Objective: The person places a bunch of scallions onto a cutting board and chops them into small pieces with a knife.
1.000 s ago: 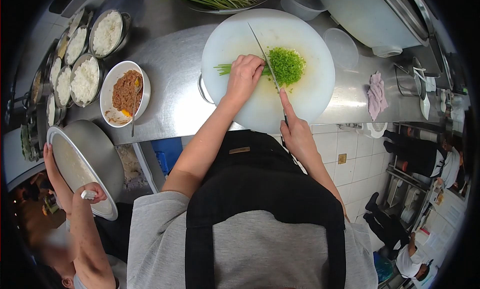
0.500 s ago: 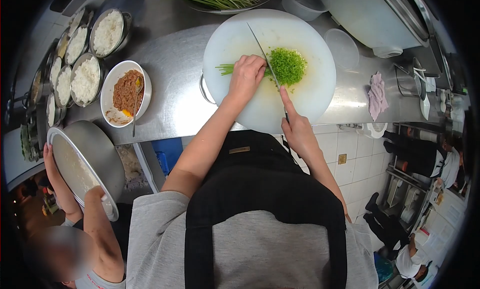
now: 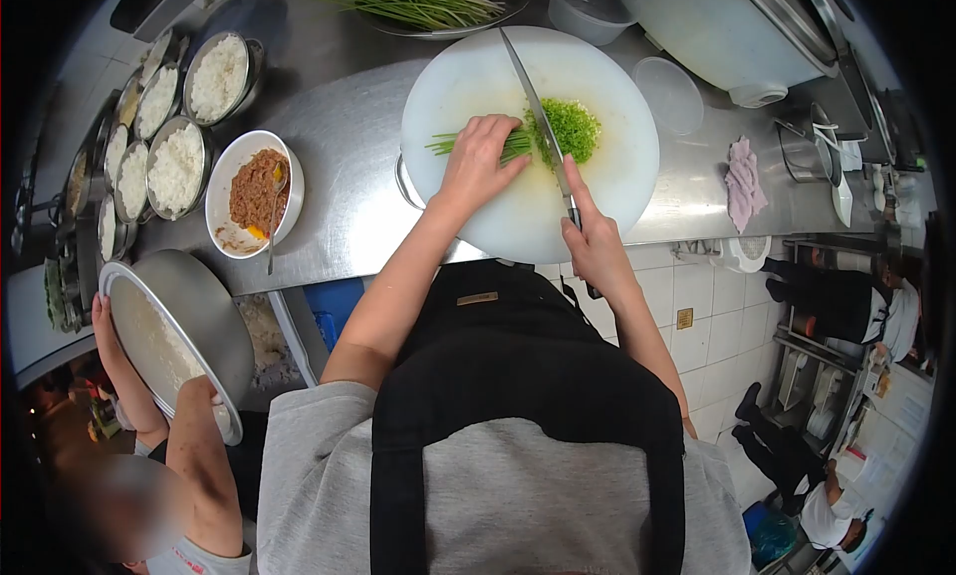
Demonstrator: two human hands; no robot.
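On a round white cutting board [image 3: 468, 72] lies a bundle of thin green chives [image 3: 444, 144]. My left hand [image 3: 480, 165] rests over the bundle, its fingers pressing it down, with stalk ends showing on both sides. My right hand [image 3: 598, 244] grips the black handle of a long kitchen knife [image 3: 531, 92], index finger laid along the blade. The blade points away from me, between the stalk ends and a heap of finely chopped chives [image 3: 572, 135]. Its edge against the board cannot be made out.
Left stand a white bowl [image 3: 296, 203] of brown minced food with a spoon, and several metal bowls of rice [image 3: 179, 167]. A co-worker's hands hold a large metal pot [image 3: 204, 301]. Whole chives [image 3: 428, 2], a plastic tub [image 3: 588, 12] and a pink cloth [image 3: 743, 184] lie around the board.
My left hand has drawn back from the blade along the chives, exposing more stalk ends. The knife has shifted slightly, its blade now beside the chopped heap's left edge.
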